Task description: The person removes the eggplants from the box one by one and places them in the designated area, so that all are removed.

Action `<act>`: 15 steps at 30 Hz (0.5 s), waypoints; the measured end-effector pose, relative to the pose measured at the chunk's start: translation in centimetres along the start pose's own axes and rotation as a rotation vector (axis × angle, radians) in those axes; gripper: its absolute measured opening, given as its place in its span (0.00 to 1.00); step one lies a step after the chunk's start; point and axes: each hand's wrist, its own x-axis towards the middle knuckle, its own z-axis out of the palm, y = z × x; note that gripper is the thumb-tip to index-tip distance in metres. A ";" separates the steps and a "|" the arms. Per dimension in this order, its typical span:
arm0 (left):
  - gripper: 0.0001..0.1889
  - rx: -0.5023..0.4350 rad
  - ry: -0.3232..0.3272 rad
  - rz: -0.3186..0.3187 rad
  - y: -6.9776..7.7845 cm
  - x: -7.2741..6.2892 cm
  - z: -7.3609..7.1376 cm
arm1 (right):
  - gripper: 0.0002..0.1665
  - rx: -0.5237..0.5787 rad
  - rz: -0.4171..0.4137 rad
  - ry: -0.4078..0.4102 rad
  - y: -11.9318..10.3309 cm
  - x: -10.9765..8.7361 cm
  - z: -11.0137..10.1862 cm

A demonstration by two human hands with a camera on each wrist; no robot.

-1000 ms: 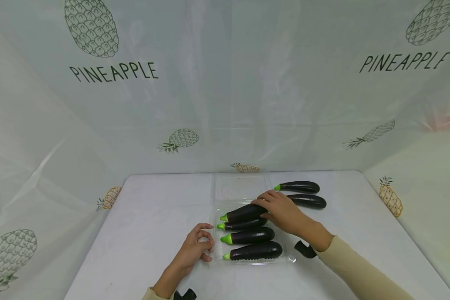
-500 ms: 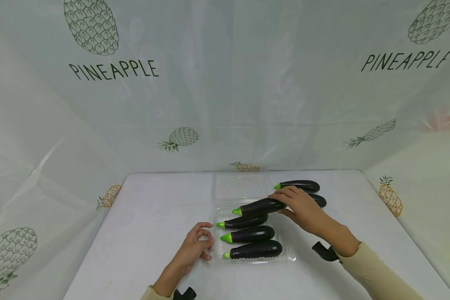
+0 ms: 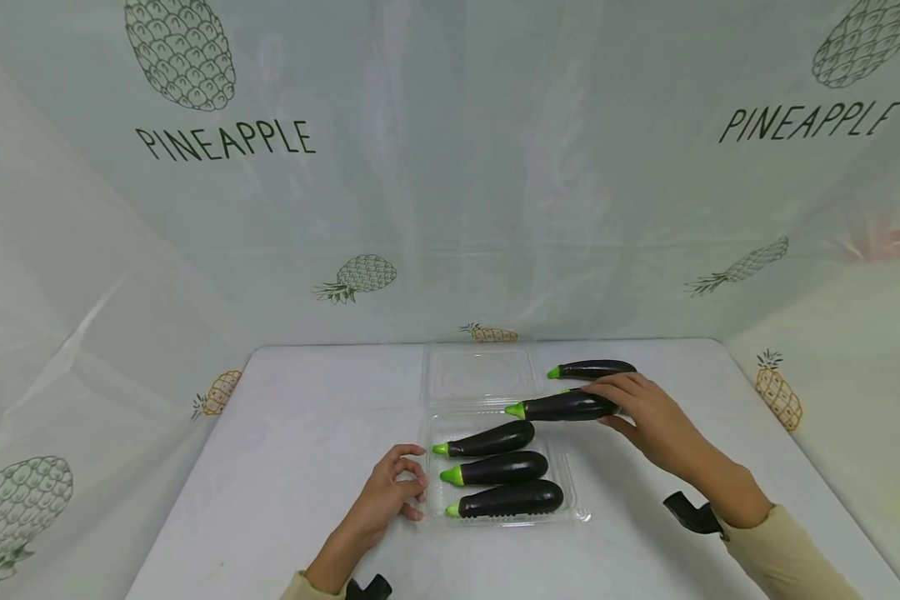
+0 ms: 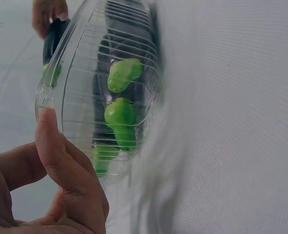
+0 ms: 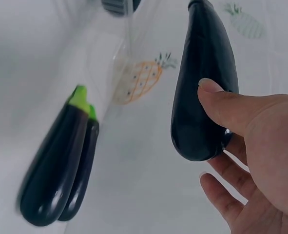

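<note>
My right hand (image 3: 656,425) pinches the thick end of a dark eggplant (image 3: 551,407) between thumb and fingers. It is held in the air past the back right of a clear plastic clamshell container (image 3: 567,483), its green stem pointing left. Inside the container lie an upper eggplant (image 3: 492,438), a middle one (image 3: 502,468) and a front one (image 3: 513,498). At the container's left side is my left hand (image 3: 382,500), fingers loosely bent. A fingertip (image 4: 47,117) of it touches the rim in the left wrist view.
Behind the held eggplant, a loose eggplant (image 3: 592,369) lies at the back right of the white table (image 3: 330,408); another beside it is mostly hidden in the head view. The container's lid (image 3: 480,372) lies folded back. A pineapple-print curtain (image 3: 570,208) surrounds the table.
The right hand has lifted the rearmost eggplant from the container and carried it right, towards the loose eggplants. My left hand has stayed in place.
</note>
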 end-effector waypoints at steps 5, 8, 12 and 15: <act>0.26 -0.002 -0.002 -0.007 0.1 0.0 0.0 | 0.39 -0.021 0.034 0.011 1.1 -1.3 -0.5; 0.26 -0.005 -0.005 -0.003 0.1 0.0 0.0 | 0.39 -0.033 0.057 0.012 1.8 -2.1 -0.7; 0.26 -0.007 -0.002 -0.002 0.1 -0.1 0.1 | 0.39 -0.041 0.082 0.023 2.7 -3.0 -1.1; 0.27 -0.005 -0.004 -0.003 0.1 0.0 0.1 | 0.39 -0.043 0.100 0.027 3.4 -3.6 -1.3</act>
